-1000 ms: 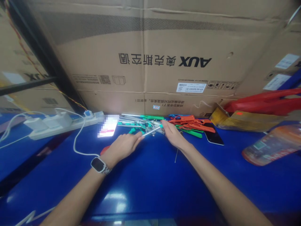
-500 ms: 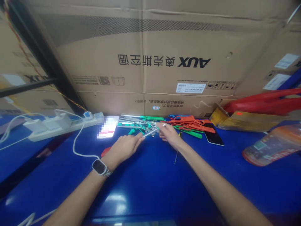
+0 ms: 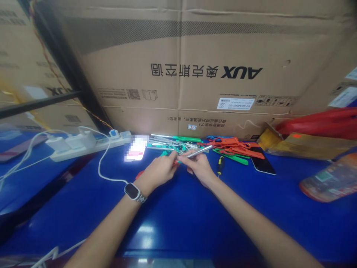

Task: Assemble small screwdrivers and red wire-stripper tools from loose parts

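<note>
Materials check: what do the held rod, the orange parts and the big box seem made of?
Rod: probably polished metal, from its silvery shine, though coated plastic is possible. Orange parts: likely moulded plastic, smooth, from their even, bright colour. Box: matt brown cardboard, judging by its creases and printing.

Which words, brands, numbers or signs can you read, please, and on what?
"AUX 奥克斯空调": large cardboard box, upside down.
"请在搬运时对我温柔些,谢谢您!": same box, lower.
"AUX": left-hand box, partly hidden.
"25": white label.
Too small or blurred: remaining box print, bottle, phone screen.
</note>
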Motion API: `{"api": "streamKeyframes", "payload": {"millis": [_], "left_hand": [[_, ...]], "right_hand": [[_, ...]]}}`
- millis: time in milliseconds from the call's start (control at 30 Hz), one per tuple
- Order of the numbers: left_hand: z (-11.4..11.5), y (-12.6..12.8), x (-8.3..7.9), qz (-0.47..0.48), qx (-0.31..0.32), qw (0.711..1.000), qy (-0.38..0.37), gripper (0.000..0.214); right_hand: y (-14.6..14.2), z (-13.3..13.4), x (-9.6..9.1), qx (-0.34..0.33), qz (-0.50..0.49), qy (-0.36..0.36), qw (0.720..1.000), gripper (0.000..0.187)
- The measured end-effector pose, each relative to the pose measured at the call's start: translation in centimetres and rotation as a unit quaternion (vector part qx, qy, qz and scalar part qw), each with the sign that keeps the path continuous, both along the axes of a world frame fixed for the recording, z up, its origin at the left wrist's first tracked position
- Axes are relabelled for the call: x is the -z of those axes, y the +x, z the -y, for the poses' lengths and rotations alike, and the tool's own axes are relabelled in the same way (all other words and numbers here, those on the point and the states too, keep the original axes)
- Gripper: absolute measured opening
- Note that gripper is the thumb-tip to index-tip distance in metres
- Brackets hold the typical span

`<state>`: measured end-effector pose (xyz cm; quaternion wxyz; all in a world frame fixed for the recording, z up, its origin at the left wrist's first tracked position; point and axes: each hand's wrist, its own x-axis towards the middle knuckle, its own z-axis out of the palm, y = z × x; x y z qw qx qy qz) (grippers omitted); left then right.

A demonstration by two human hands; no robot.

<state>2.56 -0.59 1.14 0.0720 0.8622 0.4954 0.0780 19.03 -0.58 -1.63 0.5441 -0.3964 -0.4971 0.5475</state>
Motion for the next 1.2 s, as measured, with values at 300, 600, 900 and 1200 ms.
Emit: {"api": "streamKeyframes", "payload": {"millis": [300, 600, 900, 1200], "left_hand": [[-0.1, 0.1, -0.1, 0.134, 0.039, 0.989, -0.044, 0.037], [-0.6, -1.6, -0.3, 0.198, 0.083, 0.976, -0.030, 0.035], [-0.5, -2.1, -0.3, 0.126, 0.068, 0.990, -0.017, 0.036], [0.0, -0.7, 0.5, 0.329, 0.057, 0.918, -0.213, 0.032]], "right_hand": [[-1.1, 0.0, 0.4, -0.046, -0.012, 0.017, 0.999, 0.036], [0.0, -0.5, 0.6, 0.003, -0.019, 0.016, 1.000, 0.036], [0.4, -0.2, 0.5, 0.009, -0.007, 0.012, 1.000, 0.034], [0.1, -0.2, 0.1, 0.010, -0.014, 0.031, 0.999, 0.036]]}}
